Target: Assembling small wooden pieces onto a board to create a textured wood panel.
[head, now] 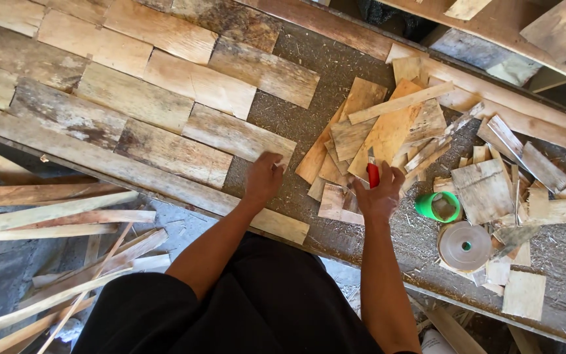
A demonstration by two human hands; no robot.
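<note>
My right hand (378, 194) is closed around a red-handled utility knife (373, 173), its blade pointing up over a loose heap of thin veneer pieces (388, 131). My left hand (263, 177) rests with curled fingers on the near corner of a veneer sheet (237, 134), the last in rows of rectangular veneer sheets (132, 98) laid edge to edge on the workbench (309, 124). Both forearms reach up from the bottom of the view.
A green tape roll (438, 207) and a flat round tape roll (464, 246) lie right of my right hand. Small offcuts (525, 190) scatter at the right. Long wood strips (54, 223) lean below the bench at left. Sawdust covers the bench.
</note>
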